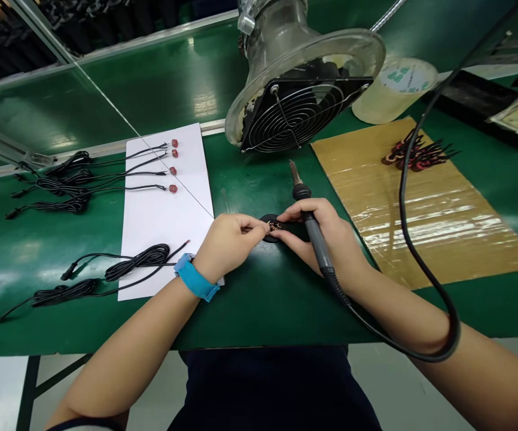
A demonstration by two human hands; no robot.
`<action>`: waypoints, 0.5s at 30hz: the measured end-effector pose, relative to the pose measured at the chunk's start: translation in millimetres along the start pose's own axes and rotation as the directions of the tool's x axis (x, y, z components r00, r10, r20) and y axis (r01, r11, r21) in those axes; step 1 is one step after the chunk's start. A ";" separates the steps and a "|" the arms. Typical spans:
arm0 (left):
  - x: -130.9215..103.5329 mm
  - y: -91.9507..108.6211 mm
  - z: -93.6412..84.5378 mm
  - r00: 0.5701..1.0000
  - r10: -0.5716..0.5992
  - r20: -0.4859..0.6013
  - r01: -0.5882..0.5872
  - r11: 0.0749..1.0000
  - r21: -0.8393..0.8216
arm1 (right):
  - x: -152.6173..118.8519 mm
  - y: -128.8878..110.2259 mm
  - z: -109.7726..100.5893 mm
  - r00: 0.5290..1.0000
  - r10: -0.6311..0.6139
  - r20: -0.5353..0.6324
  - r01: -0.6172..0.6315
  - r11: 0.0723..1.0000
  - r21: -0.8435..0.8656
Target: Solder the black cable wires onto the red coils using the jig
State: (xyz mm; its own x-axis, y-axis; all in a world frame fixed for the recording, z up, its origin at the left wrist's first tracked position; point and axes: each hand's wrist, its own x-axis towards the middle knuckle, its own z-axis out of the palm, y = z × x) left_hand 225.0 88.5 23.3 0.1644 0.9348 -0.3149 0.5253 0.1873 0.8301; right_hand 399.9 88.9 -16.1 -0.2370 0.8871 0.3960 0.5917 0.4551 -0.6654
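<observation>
My left hand (229,242) is closed in a pinch, its fingertips at a small wire-wound part (276,225) with copper-coloured ends. That part is over a round black disc (268,237) on the bench. My right hand (326,236) holds a soldering iron (315,236) against the palm, tip pointing away from me. Its thumb and forefinger reach to the same small part from the right. A thin silvery wire (151,149) runs down from the upper left to my left hand; its end is hidden.
Black cables with red parts (173,171) at their ends lie across white paper (164,221) on the left. Ahead hangs a fume extractor (299,114). Dark red-and-black parts (418,155) sit on brown cardboard (424,221). The iron's cord (405,203) loops over my right forearm.
</observation>
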 end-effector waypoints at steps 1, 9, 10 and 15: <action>0.5 -0.3 0.1 1.000 -0.002 0.000 0.002 1.000 0.002 | -1.0 -1.0 -1.4 1.000 -0.012 -0.020 0.012 1.000 -0.006; 1.9 -0.9 0.1 1.000 -0.008 0.021 0.009 0.999 -0.044 | 0.3 -10.5 -9.1 0.962 -0.271 -0.013 0.270 0.961 -0.063; 1.6 -0.4 0.1 1.000 -0.019 0.018 0.020 0.999 -0.044 | 1.6 -10.5 -8.5 0.959 -0.282 0.011 0.282 0.953 -0.113; 0.4 1.2 0.4 1.000 -0.007 -0.003 0.007 0.999 -0.046 | 7.7 -11.7 -6.0 0.942 -0.312 0.123 0.335 0.895 -0.296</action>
State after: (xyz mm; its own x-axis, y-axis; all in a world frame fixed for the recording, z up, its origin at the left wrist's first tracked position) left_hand 226.0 89.0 24.0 0.1579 0.9345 -0.3191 0.4875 0.2073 0.8481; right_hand 395.8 90.0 -1.5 -0.5024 0.7033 0.5029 0.6780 0.6814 -0.2757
